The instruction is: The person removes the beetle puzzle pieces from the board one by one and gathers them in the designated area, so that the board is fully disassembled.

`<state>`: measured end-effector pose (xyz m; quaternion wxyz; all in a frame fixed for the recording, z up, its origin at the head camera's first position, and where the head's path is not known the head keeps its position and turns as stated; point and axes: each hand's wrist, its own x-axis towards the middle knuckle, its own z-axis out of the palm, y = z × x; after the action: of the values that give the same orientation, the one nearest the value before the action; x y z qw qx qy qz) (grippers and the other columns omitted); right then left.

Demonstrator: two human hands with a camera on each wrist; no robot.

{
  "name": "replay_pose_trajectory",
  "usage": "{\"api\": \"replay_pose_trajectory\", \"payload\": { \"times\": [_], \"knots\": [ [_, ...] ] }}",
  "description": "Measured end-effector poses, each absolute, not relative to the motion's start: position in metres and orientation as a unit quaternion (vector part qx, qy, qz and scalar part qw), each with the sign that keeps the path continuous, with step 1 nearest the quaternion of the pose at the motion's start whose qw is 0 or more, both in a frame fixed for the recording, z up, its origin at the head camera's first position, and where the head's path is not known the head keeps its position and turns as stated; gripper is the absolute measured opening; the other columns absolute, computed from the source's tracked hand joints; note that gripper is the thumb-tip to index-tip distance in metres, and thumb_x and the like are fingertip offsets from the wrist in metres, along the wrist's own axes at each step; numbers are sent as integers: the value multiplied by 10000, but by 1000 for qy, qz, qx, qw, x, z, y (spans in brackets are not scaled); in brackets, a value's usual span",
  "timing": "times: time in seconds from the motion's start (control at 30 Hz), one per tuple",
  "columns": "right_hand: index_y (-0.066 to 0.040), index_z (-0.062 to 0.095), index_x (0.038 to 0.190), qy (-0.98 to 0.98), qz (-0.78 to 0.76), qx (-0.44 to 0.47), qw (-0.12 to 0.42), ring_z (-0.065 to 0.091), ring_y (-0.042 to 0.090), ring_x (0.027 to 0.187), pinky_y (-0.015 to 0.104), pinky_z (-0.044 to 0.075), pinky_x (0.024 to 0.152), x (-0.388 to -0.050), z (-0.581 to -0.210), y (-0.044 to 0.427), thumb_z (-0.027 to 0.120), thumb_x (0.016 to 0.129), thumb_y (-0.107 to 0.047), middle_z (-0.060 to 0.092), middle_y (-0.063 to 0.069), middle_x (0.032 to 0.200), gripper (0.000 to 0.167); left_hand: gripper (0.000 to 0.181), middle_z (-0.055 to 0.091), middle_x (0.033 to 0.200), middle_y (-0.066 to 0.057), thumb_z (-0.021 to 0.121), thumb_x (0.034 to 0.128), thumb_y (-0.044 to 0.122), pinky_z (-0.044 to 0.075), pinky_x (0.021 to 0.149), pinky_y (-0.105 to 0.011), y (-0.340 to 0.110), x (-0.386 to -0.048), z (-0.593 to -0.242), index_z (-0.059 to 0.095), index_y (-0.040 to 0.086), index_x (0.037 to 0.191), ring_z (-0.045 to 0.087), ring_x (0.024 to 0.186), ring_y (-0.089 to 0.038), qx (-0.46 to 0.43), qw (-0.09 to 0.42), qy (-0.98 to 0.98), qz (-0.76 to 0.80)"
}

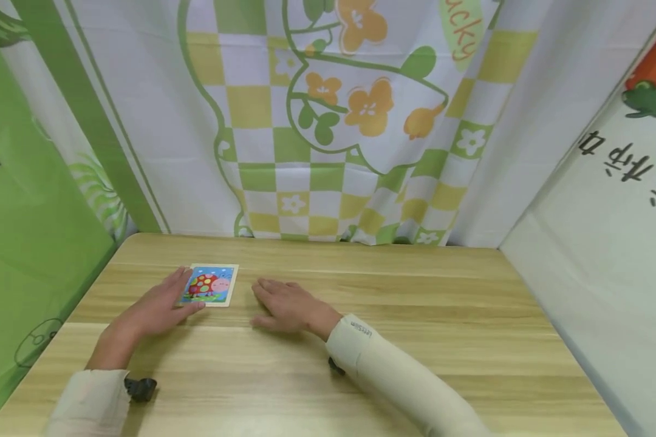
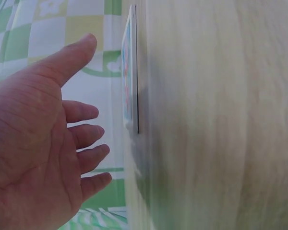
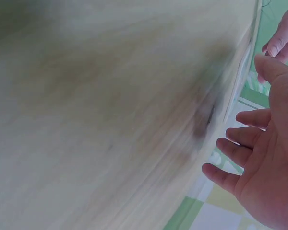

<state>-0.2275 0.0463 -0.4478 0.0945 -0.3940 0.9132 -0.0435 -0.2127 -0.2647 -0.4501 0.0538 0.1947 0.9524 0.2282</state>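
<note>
A thin rectangular picture board (image 1: 214, 285) with a red spotted ladybug on blue and a pale border lies flat on the wooden table, left of the middle. At its left side is my left hand (image 1: 161, 303), fingers extended and thumb spread toward the board's near edge. The left wrist view shows the open palm (image 2: 33, 143) facing the board's edge (image 2: 133, 72), with nothing held. My right hand (image 1: 287, 306) is right of the board, a gap away, fingers stretched toward it. In the right wrist view its palm (image 3: 269, 148) is bare and the fingers lightly bent.
The wood-grain table (image 1: 415, 340) spreads out to the right and toward me. A checked, flowered curtain (image 1: 328, 182) hangs behind its far edge. Fabric walls, green (image 1: 27, 230) on the left and white (image 1: 607, 243) on the right, flank the table.
</note>
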Motion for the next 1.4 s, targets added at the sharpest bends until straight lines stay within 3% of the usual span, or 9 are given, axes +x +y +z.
{"api": "replay_pose_trajectory", "payload": {
  "times": [0.73, 1.4],
  "knots": [
    [-130, 178, 1661, 907, -1, -405, 114, 141, 177, 1550, 459, 214, 1206, -234, -460, 2, 358, 1044, -652, 145, 21, 1710, 829, 870, 207, 1553, -432, 604, 1029, 437, 225, 1104, -705, -278, -221, -456, 264, -207, 1505, 214, 1411, -616, 168, 85, 954, 234],
    [-127, 242, 1649, 910, 24, -398, 112, 180, 186, 1542, 434, 258, 1192, -228, -459, -1, 364, 1045, -646, 184, 19, 1703, 806, 818, 263, 1533, -423, 676, 1001, 350, 239, 1096, -705, -277, -222, -460, 321, -208, 1482, 238, 1376, -649, 186, 84, 955, 215]
  ]
}}
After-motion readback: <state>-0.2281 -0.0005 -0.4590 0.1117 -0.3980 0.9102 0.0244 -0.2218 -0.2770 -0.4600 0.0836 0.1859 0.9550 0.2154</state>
